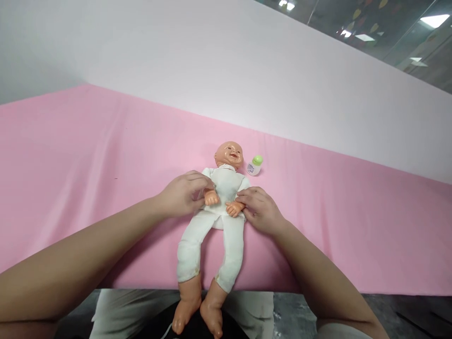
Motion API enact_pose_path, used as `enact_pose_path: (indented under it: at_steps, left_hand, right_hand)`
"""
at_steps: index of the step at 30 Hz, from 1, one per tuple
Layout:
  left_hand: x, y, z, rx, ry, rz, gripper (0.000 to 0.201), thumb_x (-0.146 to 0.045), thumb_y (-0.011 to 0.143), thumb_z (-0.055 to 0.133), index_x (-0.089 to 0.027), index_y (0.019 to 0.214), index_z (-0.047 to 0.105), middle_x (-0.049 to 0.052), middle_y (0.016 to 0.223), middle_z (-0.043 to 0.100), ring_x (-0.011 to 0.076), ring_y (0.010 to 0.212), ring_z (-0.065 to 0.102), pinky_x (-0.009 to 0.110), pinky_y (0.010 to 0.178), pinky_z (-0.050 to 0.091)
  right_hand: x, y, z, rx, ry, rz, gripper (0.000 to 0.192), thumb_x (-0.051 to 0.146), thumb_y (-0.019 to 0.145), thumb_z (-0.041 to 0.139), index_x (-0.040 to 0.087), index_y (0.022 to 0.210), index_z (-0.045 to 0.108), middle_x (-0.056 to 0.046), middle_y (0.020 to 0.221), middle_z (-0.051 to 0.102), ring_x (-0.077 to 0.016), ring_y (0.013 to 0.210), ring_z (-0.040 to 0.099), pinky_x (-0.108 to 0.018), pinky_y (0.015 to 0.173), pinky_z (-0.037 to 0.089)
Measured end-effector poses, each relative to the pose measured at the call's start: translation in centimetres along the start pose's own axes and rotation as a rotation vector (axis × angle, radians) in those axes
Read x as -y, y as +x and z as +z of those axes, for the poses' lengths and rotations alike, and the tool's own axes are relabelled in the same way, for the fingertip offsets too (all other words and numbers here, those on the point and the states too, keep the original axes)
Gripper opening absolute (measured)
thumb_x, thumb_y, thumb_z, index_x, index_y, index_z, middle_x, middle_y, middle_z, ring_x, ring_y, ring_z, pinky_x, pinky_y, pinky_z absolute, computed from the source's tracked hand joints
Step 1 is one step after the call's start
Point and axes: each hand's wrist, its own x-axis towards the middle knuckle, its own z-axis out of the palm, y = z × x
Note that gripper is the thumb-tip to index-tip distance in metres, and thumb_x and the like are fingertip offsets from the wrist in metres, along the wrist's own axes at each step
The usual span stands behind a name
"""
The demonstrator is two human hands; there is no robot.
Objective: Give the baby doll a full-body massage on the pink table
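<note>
A baby doll (pixel 226 183) with a white cloth body lies on its back, its head away from me and its feet hanging past the table's front edge. My left hand (pixel 185 192) is closed around the doll's arm on the left, just above its plastic hand (pixel 212 197). On the other side, my right hand (pixel 259 207) grips the other arm near the wrist, fingers on top and thumb below. Both doll hands rest over its belly. Beside the doll's head, a small bottle (pixel 254 165) with a green cap lies on the cloth.
Pink cloth (pixel 141 141) covers the table, with soft creases on the left. A white wall (pixel 212 61) rises behind the table's far edge, with glass (pixel 370 33) above it at the upper right. My lap (pixel 120 310) is below the front edge.
</note>
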Motion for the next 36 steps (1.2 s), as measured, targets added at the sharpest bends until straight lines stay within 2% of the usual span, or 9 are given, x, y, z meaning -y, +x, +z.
enact_pose_path:
  at_steps: [5, 9, 16, 20, 22, 25, 29, 33, 36]
  left_hand:
    - [0.2, 0.2, 0.1, 0.05, 0.071, 0.038, 0.023, -0.025, 0.089, 0.066, -0.025, 0.11, 0.075, 0.005, 0.115, 0.079, 0.0247, 0.106, 0.072, 0.04, 0.101, 0.056]
    - [0.2, 0.2, -0.1, -0.004, 0.023, -0.048, 0.022, -0.034, 0.092, 0.067, -0.024, 0.108, 0.076, 0.006, 0.11, 0.079, 0.0244, 0.103, 0.071, 0.039, 0.097, 0.056]
    - [3.0, 0.2, -1.3, -0.313, -0.357, -0.732, 0.036, -0.045, 0.076, 0.079, -0.022, 0.102, 0.069, 0.006, 0.103, 0.078, 0.0245, 0.089, 0.073, 0.036, 0.08, 0.059]
    - [6.9, 0.3, -1.7, -0.457, -0.549, -1.057, 0.033, -0.039, 0.073, 0.082, -0.019, 0.094, 0.068, 0.006, 0.087, 0.074, 0.0243, 0.079, 0.072, 0.039, 0.076, 0.061]
    - [8.4, 0.2, -1.8, -0.476, -0.656, -1.132, 0.031, -0.033, 0.072, 0.083, -0.017, 0.095, 0.068, 0.006, 0.084, 0.072, 0.0228, 0.078, 0.071, 0.039, 0.077, 0.061]
    - [8.4, 0.1, -1.8, -0.495, -0.729, -1.014, 0.029, -0.03, 0.077, 0.081, -0.017, 0.099, 0.066, 0.005, 0.089, 0.072, 0.022, 0.084, 0.072, 0.041, 0.084, 0.062]
    - [4.8, -0.1, -1.6, -0.464, -0.509, -0.67, 0.029, -0.033, 0.082, 0.08, -0.018, 0.101, 0.065, 0.006, 0.099, 0.074, 0.0215, 0.09, 0.071, 0.039, 0.086, 0.061]
    - [0.7, -0.2, -0.8, -0.204, -0.193, -0.216, 0.023, -0.036, 0.09, 0.075, -0.021, 0.108, 0.075, 0.005, 0.109, 0.08, 0.0219, 0.097, 0.073, 0.037, 0.091, 0.061]
    - [-0.4, -0.2, 0.1, -0.054, 0.03, 0.02, 0.022, -0.029, 0.092, 0.071, -0.025, 0.112, 0.079, 0.005, 0.116, 0.081, 0.0233, 0.104, 0.075, 0.037, 0.094, 0.06]
  right_hand:
    - [-0.1, 0.1, 0.4, -0.03, -0.031, -0.015, 0.039, 0.009, 0.092, 0.06, 0.028, 0.123, 0.075, -0.006, 0.124, 0.08, -0.0256, 0.114, 0.073, -0.048, 0.102, 0.063]
    - [-1.2, -0.5, 0.4, -0.158, 0.08, 0.252, 0.032, 0.023, 0.089, 0.072, 0.03, 0.12, 0.074, -0.006, 0.119, 0.081, -0.0262, 0.109, 0.076, -0.049, 0.1, 0.064]
    - [-7.4, -1.8, -1.2, -0.614, 0.582, 0.758, 0.055, 0.044, 0.076, 0.088, 0.023, 0.121, 0.063, -0.014, 0.144, 0.07, -0.0283, 0.125, 0.072, -0.047, 0.102, 0.065]
    - [-10.5, -2.5, -1.9, -0.548, 0.709, 1.15, 0.05, 0.036, 0.072, 0.09, 0.023, 0.113, 0.064, -0.012, 0.124, 0.076, -0.0263, 0.1, 0.078, -0.043, 0.078, 0.072]
    - [-11.1, -2.7, -1.8, -0.508, 0.727, 1.215, 0.05, 0.033, 0.072, 0.091, 0.024, 0.113, 0.064, -0.011, 0.122, 0.076, -0.026, 0.1, 0.078, -0.042, 0.077, 0.073]
    - [-10.4, -2.6, -1.5, -0.591, 0.704, 1.088, 0.061, 0.037, 0.074, 0.091, 0.025, 0.124, 0.058, -0.01, 0.125, 0.076, -0.0267, 0.106, 0.078, -0.047, 0.088, 0.072]
    - [-6.5, -1.9, -0.9, -0.603, 0.504, 0.729, 0.065, 0.037, 0.08, 0.087, 0.026, 0.135, 0.053, -0.012, 0.14, 0.071, -0.0262, 0.12, 0.075, -0.047, 0.106, 0.064]
    - [-1.8, -0.9, -0.2, -0.233, 0.151, 0.326, 0.038, 0.021, 0.088, 0.077, 0.028, 0.124, 0.069, -0.007, 0.12, 0.078, -0.0257, 0.108, 0.075, -0.049, 0.103, 0.064]
    - [0.0, -0.1, 0.5, -0.051, 0.026, 0.012, 0.04, 0.007, 0.088, 0.064, 0.028, 0.121, 0.073, -0.006, 0.122, 0.079, -0.0272, 0.113, 0.072, -0.051, 0.102, 0.063]
